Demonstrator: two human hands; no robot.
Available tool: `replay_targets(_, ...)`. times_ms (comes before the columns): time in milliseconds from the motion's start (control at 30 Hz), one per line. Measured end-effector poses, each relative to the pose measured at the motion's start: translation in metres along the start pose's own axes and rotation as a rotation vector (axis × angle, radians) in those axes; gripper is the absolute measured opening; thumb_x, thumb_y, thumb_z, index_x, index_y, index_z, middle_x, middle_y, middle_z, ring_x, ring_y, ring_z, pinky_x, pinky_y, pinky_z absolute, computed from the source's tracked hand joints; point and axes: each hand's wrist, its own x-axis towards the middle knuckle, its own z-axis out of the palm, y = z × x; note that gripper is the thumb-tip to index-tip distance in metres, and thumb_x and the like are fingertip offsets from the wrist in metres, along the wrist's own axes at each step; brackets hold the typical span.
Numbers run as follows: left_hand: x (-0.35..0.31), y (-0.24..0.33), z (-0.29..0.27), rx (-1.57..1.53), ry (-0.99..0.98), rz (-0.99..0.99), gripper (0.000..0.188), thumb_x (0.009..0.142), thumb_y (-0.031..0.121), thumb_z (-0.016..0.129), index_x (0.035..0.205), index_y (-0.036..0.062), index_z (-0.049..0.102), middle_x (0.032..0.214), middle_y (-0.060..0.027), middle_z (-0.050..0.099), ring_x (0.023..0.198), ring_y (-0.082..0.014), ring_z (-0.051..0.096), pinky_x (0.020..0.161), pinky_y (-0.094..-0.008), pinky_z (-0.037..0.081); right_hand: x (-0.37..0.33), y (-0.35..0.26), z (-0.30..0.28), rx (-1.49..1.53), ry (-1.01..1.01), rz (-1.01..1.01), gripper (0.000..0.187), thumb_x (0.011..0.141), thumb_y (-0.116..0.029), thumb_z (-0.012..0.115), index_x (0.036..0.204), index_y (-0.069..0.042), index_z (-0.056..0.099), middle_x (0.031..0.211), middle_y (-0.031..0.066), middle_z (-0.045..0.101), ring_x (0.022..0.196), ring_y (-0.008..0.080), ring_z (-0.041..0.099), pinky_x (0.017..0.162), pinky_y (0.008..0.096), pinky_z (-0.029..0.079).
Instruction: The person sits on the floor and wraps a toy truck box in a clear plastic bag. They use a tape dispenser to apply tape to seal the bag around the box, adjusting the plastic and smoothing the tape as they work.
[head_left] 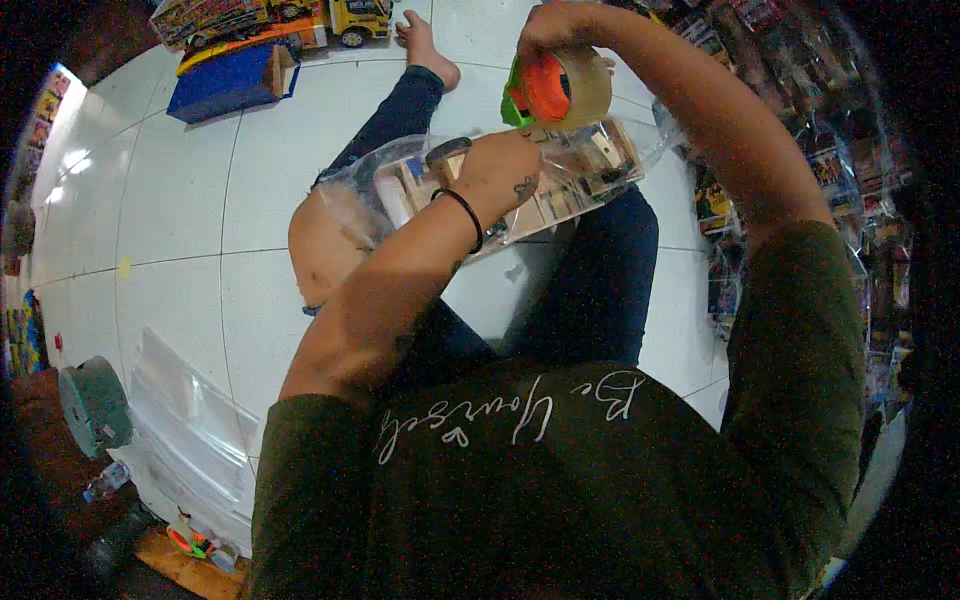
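Across my lap lies a wooden toy vehicle (560, 203) wrapped in a clear plastic bag (352, 205). A dark wheel and pale wooden parts show through the film. My left hand (500, 170) is closed over the middle of it, back of the hand up, with its fingertips hidden. Just beyond, my right hand (553, 28) grips a green and orange tape dispenser (546, 86) carrying a wide roll of clear tape (592, 88). The dispenser is held on its side at the far edge of the wrapped toy, close to my left fingers.
Toy trucks in boxes (225, 25) and a blue box (225, 85) stand at the far left on white floor tiles (180, 200). Flat clear plastic bags (190, 420) lie at lower left, near a grey-green round object (95, 405). Many packaged goods (830, 180) line the right side.
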Motion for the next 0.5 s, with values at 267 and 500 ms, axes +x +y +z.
replay_targets(267,0.000,-0.005,-0.003,-0.019,0.062,0.016,0.018,0.074,0.015,0.055,0.076,0.0021,0.067,0.078,-0.0184,0.065,0.074,-0.0335,0.065,0.067,-0.0418,0.052,-0.019,-0.017,0.011,0.008,0.149,0.139,0.037,0.067,-0.026,0.067,0.094,-0.002,0.068,0.087,0.0142,0.066,0.081,0.0265,0.063,0.074,0.0349,0.050)
replay_targets(500,0.002,-0.004,-0.005,-0.125,-0.071,-0.085,0.022,0.075,0.018,0.055,0.078,0.0007,0.067,0.082,-0.0220,0.065,0.077,-0.0359,0.065,0.069,-0.0442,0.052,-0.149,0.013,0.116,0.194,0.696,0.018,0.046,0.067,-0.025,0.071,0.106,-0.004,0.064,0.102,0.0189,0.058,0.092,0.0352,0.060,0.084,0.0400,0.048)
